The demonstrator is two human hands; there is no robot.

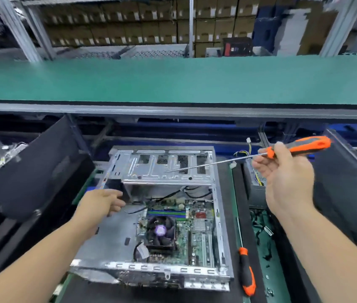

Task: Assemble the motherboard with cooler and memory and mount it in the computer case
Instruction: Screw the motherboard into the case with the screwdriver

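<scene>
I see the open computer case (151, 215) lying mid-bench, motherboard (195, 232) and cooler (161, 231) inside. My right hand (286, 178) grips a raised screwdriver (260, 155); my left hand (103, 203), fingers relaxed, holds nothing at the case's left wall.

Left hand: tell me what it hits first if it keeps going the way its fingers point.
The left hand reaches up and to the right into the case. Going straight on, it would probably first meet the metal drive cage wall just ahead of the fingertips, though depth is hard to judge.
</scene>
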